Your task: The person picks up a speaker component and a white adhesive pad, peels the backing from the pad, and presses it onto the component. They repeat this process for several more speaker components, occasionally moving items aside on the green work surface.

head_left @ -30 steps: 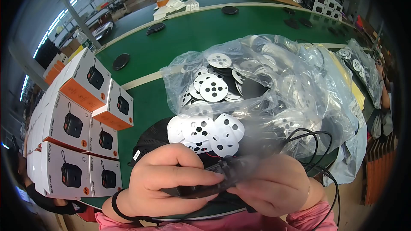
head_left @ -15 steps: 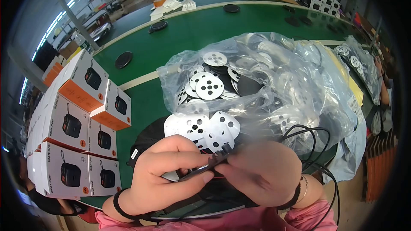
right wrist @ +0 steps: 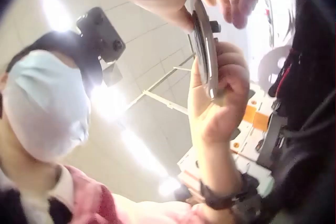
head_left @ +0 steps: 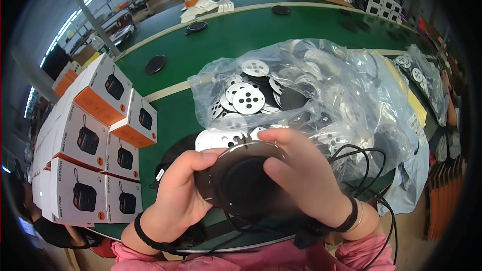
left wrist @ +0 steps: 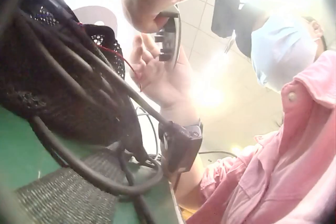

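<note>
In the head view my left hand [head_left: 178, 198] holds a round black plastic cover [head_left: 246, 183] by its left edge, thumb on the rim. The cover's broad face is turned up toward the head camera. Seen edge-on in the right wrist view, the cover [right wrist: 206, 45] has small pegs standing out from one side. My right hand [head_left: 306, 175] is at the cover's right side, its fingers extended and its thumb over the face. In the left wrist view the right hand [left wrist: 165, 77] appears loosely spread behind the cover. White discs with holes [head_left: 218, 139] lie just beyond the hands.
A clear plastic bag [head_left: 331, 95] full of perforated discs spreads across the green table [head_left: 173, 108]. White and orange speaker boxes [head_left: 83, 140] are stacked at left. Black cables [head_left: 369, 153] loop at right. Several round black parts [head_left: 155, 64] lie farther back. Black mesh fabric [left wrist: 68, 77] sits beneath the hands.
The cover, earlier edge-on between both hands, has turned so its broad face shows. My right hand has come away from its pinch at the edge, and its fingers have straightened.
</note>
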Motion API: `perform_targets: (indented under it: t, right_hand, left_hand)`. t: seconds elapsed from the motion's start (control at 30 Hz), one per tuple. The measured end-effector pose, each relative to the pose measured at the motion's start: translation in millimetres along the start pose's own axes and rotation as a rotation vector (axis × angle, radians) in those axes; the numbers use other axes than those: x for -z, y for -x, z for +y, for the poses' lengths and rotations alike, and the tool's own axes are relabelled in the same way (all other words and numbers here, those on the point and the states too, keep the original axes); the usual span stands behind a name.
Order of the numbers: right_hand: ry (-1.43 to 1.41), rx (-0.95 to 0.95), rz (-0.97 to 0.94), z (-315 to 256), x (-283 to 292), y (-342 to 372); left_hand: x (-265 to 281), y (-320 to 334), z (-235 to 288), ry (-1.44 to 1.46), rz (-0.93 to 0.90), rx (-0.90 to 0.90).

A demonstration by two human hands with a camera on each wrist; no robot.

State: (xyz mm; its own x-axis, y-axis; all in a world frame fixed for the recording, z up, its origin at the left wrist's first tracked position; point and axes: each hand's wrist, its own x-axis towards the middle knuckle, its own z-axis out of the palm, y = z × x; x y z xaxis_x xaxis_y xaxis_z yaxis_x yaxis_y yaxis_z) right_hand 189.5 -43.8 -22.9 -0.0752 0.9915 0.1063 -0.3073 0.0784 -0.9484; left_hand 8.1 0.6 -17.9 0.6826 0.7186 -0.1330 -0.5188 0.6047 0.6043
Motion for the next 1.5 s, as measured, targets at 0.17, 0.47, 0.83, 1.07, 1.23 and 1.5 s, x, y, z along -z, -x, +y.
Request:
perform_targets:
  t: [0.17, 0.47, 0.83, 1.07, 1.23, 1.5]
  right_hand:
    - [-0.152, -0.246, -0.275, -11.2, 6.0, -6.8]
    - [-0.191, -0.148, -0.168, -10.9, 0.6, -4.3]
    - [-0.113, -0.232, -0.147, 0.5, 4.7, 1.7]
    - [-0.144, -0.284, -0.191, 0.9, 8.7, 1.6]
    - [-0.148, -0.247, -0.238, 4.0, 13.0, 0.5]
    - [0.163, 0.129, -0.101, 19.0, 12.6, 4.0]
  left_hand:
    - [3.6, -0.7, 7.8, -0.085, 0.101, 0.004]
    - [-31.8, 15.6, 36.3, -0.848, 0.267, -0.192]
    - [32.2, -108.8, 193.1, -0.677, 0.55, -0.639]
    - [169.1, -174.0, 178.8, -0.773, 0.994, -0.034]
    - [187.6, -175.1, 160.2, -0.691, 0.891, -0.402]
    - [52.6, -118.5, 128.0, -1.345, 0.526, -0.389]
